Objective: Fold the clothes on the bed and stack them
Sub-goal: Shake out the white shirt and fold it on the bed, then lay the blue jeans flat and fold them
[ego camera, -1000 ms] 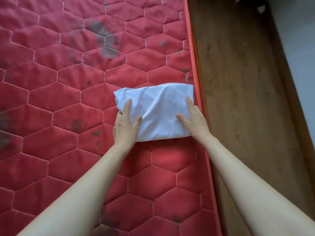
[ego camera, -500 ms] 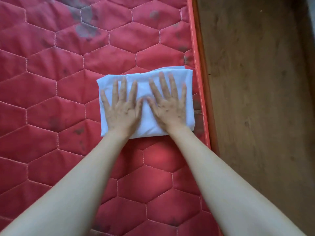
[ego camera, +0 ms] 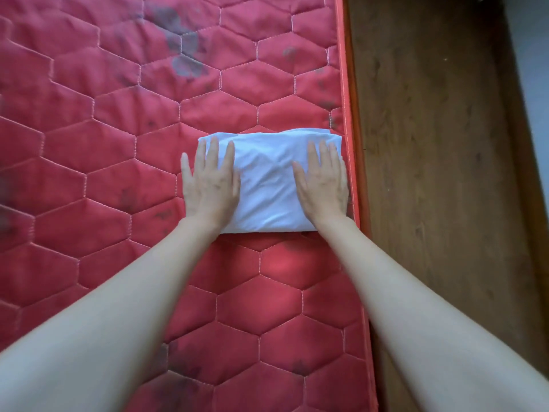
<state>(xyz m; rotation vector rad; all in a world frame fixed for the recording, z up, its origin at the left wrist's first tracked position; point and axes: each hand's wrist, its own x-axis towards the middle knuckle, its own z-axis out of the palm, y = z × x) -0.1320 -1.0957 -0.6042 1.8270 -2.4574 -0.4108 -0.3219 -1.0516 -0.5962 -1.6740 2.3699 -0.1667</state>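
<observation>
A folded white garment lies at the red mattress's right edge, its long axis running left to right. The left hand and right hand press flat on its two ends, fingers straight, gripping nothing, each equally near

Red quilted mattress fills left and centre of view; hexagonal stitching in pale thread across whole surface. Dark grey blotches scattered on fabric, densest near top centre, fainter ones along lower edge. Orange-red piping runs along mattress right edge, top to bottom. Brown wooden surface with visible grain lies directly right of mattress, bounded by darker raised wooden edge on far side. Pale grey strip at upper right corner. Soft, even light; view blurred toward margins.
</observation>
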